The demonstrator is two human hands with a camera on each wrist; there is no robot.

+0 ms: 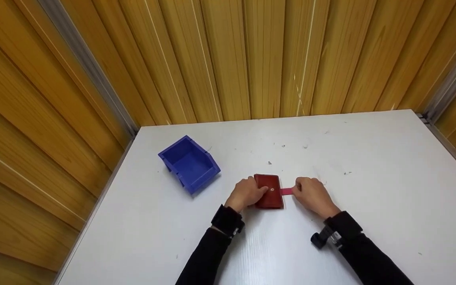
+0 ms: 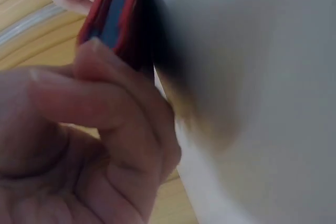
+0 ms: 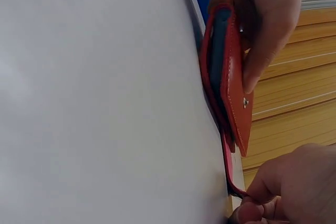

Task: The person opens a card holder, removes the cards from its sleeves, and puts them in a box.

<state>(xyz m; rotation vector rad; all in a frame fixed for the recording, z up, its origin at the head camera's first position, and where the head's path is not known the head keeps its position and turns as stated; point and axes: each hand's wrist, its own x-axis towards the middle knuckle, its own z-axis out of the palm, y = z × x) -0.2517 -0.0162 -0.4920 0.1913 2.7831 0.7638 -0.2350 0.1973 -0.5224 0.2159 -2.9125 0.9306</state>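
A small reddish-brown leather wallet (image 1: 266,200) with a metal snap stud lies folded over near the middle of the table. My left hand (image 1: 247,192) grips its left side, thumb on top of the cover and fingers at the edge. From the wallet's right side a pink strap (image 1: 287,191) sticks out, and my right hand (image 1: 312,196) pinches its outer end between thumb and fingers. The right wrist view shows the wallet (image 3: 239,82) edge-on, with dark blue-grey material between its covers and the strap (image 3: 229,163) running down to the right fingertips.
A blue plastic bin (image 1: 190,164) stands at the back left of the white table (image 1: 370,166). Wood-patterned panels (image 1: 228,59) rise behind the table and along its left side. Small dark marks dot the tabletop.
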